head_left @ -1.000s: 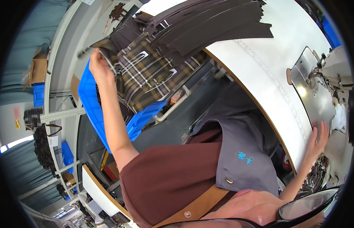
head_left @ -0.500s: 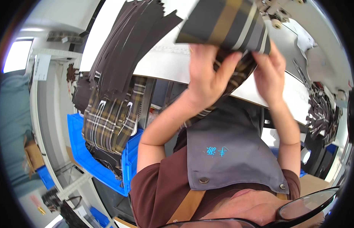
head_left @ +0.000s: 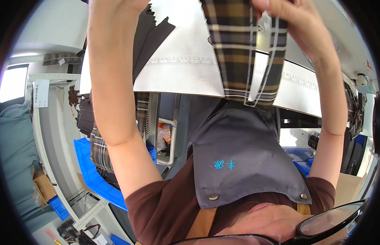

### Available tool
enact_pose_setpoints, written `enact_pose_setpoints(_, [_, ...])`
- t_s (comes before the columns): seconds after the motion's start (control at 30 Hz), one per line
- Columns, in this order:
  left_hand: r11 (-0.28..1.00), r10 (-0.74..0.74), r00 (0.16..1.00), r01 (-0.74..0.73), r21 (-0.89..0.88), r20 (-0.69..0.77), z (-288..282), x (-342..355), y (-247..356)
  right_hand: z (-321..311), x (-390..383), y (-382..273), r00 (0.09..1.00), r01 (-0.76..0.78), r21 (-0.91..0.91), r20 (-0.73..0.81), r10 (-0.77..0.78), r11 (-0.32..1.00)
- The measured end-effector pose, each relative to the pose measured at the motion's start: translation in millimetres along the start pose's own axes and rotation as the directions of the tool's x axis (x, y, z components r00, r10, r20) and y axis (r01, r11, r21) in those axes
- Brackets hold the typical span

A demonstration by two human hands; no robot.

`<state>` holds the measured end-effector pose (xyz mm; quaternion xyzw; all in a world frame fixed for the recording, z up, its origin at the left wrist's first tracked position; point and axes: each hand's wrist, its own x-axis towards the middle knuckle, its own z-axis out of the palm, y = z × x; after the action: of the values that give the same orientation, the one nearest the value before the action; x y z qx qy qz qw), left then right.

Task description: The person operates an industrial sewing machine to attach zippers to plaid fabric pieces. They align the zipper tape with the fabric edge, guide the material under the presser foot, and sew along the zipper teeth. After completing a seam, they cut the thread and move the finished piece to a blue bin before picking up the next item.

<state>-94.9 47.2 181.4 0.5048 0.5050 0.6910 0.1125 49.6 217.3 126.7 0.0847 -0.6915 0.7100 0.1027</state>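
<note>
while the left hand (head_left: 130,5) is mostly cut off by the upper edge, the right hand (head_left: 294,12) has its thumb laid on the near face of a slit plaid fabric panel (head_left: 235,53), fingers apparently pinching its upper right part; how they sit behind is hidden. left fingers: cannot tell if spread or closed, or touching anything. panel is over the white tabletop (head_left: 186,77), across the printed ruler scale (head_left: 181,62), lower end at about the front edge, above the grey apron (head_left: 239,139). slit runs lengthwise, tabletop and a metal plate (head_left: 261,38) showing through. step in hand reads as positioning the panel by hand; next move seems to call for a steady right grip and the slit kept flat, uncreased. pose: both arms raised, reaching forward; left forearm near upright, passing in front of dark fabric strips (head_left: 151,45); right elbow bent, wrist angled inward. more plaid fabric (head_left: 101,151) hangs at the blue bin (head_left: 85,163), left.
</note>
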Motion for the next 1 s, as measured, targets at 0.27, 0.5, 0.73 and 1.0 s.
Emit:
enact_pose_setpoints(0.27, [0.946, -0.208, 0.978, 0.196, -0.258, -0.02, -24, -32, -22, 16, -36, 41, 0.958, -0.236, 0.298, -0.086, 0.272, 0.925])
enact_pose_setpoints(0.5, [0.782, -0.622, 0.781, 0.618, -0.077, -0.058, -41, -94, -121, 32, -66, 105, 0.939, -0.247, -0.221, -0.295, 0.177, 0.943])
enact_pose_setpoints(0.73, [0.751, -0.556, 0.807, 0.59, 0.297, -0.198, -32, -83, -160, 26, -73, 107, 0.997, -0.071, -0.614, -0.032, 0.065, 0.786])
enact_pose_setpoints(1.0, [0.372, 0.013, 0.999, -0.045, 0.927, 0.044, 1, -91, -159, 23, -74, 112, 0.957, 0.289, -0.923, 0.272, -0.098, 0.253])
